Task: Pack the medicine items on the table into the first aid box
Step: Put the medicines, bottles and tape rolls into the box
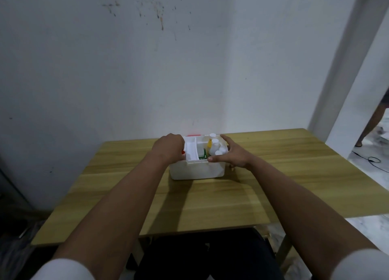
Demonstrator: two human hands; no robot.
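A white first aid box (196, 170) stands open on the wooden table (210, 202), far from me near the wall. Inside, a white insert tray (192, 151) sits on the left, a green packet (202, 154) in the middle and several white bottles (216, 148) on the right, one with a yellow part. My left hand (168, 149) grips the box's left end, over the tray's edge. My right hand (231, 153) holds the right end, thumb on the front rim. A red part (193, 135) shows behind the box.
The white wall rises just behind the table's far edge. A white door frame (347, 80) stands to the right, with another person's leg (372, 122) and a black cable (372, 159) on the floor beyond it. My dark-clothed lap is under the table's near edge.
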